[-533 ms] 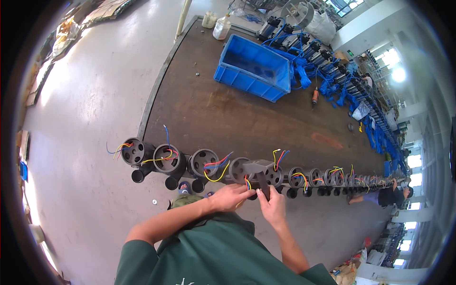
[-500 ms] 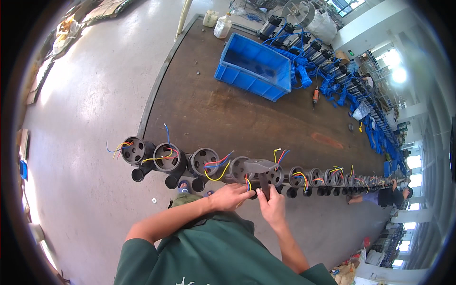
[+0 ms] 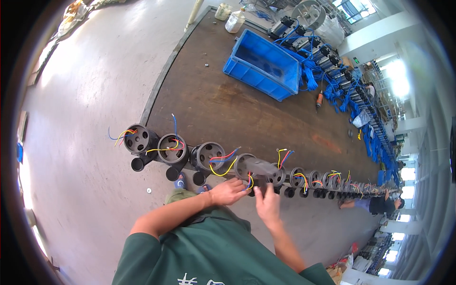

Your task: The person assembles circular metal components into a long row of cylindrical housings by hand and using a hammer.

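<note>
Long dark workbench [image 3: 223,109] on grey concrete floor, blue bin [image 3: 262,64] at 12 o'clock. Row of black motor housings along near edge: three clear at left [image 3: 137,139], [image 3: 172,148], [image 3: 208,155], further ones shrinking toward 3 o'clock, too small to count. Left hand [image 3: 229,191] at 6 o'clock of fourth housing [image 3: 254,167], fingers curled, pinching coloured wires [image 3: 249,181]. Right hand [image 3: 267,205] just beside, fingertips raised to same wires; grip unclear.

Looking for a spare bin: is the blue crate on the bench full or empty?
Mostly empty, it seems. The blue crate stands upright and open-topped, its bare blue floor showing; a few dark specks inside are too small to identify.
</note>
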The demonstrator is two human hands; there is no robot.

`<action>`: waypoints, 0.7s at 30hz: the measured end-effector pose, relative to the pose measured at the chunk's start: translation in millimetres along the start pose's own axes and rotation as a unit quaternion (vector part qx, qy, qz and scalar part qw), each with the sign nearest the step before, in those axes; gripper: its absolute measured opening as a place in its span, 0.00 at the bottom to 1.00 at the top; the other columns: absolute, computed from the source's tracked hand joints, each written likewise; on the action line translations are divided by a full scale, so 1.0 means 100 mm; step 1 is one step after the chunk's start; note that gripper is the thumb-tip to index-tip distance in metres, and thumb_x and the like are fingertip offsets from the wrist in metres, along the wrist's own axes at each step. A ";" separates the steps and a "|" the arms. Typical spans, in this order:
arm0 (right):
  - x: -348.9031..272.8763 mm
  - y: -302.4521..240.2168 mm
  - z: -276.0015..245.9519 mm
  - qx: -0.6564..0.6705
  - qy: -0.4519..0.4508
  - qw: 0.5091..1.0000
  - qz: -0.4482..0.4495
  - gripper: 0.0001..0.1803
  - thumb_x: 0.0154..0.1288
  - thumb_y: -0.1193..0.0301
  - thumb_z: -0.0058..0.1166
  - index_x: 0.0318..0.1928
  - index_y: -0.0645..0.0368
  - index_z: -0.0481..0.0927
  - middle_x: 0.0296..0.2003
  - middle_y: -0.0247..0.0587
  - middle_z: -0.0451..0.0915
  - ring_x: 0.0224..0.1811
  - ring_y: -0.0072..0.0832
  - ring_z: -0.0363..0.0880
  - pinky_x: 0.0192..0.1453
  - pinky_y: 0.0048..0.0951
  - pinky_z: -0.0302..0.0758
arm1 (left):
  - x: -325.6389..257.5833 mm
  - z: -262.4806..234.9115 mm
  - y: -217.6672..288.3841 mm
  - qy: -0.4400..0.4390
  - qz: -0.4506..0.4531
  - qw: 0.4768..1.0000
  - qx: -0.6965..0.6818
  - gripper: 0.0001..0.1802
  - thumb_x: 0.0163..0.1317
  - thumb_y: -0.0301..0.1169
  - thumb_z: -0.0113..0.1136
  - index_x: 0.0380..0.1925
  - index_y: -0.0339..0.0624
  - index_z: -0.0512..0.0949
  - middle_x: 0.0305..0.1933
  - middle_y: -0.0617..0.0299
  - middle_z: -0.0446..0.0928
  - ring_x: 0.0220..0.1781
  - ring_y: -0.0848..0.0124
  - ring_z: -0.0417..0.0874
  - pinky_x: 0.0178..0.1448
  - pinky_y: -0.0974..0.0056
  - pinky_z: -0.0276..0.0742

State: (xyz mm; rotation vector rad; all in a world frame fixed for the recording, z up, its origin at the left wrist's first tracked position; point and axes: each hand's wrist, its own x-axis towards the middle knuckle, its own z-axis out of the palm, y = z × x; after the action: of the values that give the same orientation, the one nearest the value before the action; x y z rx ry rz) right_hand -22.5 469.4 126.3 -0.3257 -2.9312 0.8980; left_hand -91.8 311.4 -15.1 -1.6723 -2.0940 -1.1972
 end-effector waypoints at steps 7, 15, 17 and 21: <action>0.16 -0.30 -0.26 0.062 -0.064 0.995 0.045 0.16 0.75 0.63 0.60 0.39 0.67 0.80 0.20 0.33 0.75 0.24 0.17 0.68 0.29 0.31 0.71 | -0.08 0.06 -0.01 0.040 -0.011 0.999 0.030 0.30 0.53 0.30 0.65 0.59 0.38 0.77 0.43 0.59 0.77 0.47 0.61 0.79 0.54 0.57 0.78; -0.05 0.15 0.26 -0.017 -0.054 0.998 0.019 0.16 0.75 0.63 0.58 0.49 0.66 0.78 0.25 0.47 0.80 0.23 0.32 0.79 0.31 0.42 0.77 | -0.10 0.17 0.01 0.051 -0.027 0.998 0.029 0.24 0.55 0.31 0.64 0.54 0.41 0.80 0.46 0.59 0.79 0.49 0.61 0.80 0.54 0.57 0.78; 0.02 0.14 0.09 0.071 -0.116 0.987 0.088 0.14 0.77 0.62 0.58 0.46 0.62 0.78 0.24 0.36 0.78 0.20 0.22 0.75 0.25 0.32 0.72 | -0.12 0.15 0.00 0.071 -0.042 0.996 0.034 0.24 0.55 0.31 0.64 0.54 0.42 0.80 0.46 0.59 0.80 0.49 0.62 0.80 0.55 0.57 0.77; 0.09 -0.29 -0.26 0.153 -0.066 0.971 0.170 0.15 0.78 0.61 0.57 0.41 0.62 0.80 0.21 0.29 0.76 0.21 0.15 0.71 0.25 0.27 0.69 | -0.13 0.11 0.01 0.082 -0.054 0.994 0.041 0.25 0.55 0.30 0.64 0.56 0.43 0.80 0.48 0.60 0.80 0.51 0.62 0.80 0.57 0.57 0.77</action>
State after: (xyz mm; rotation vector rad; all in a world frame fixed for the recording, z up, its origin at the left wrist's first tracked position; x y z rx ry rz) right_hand -33.8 461.7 164.0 -0.7901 -2.8336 1.4449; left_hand -83.1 309.6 -30.0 -1.3918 -2.1230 -1.2179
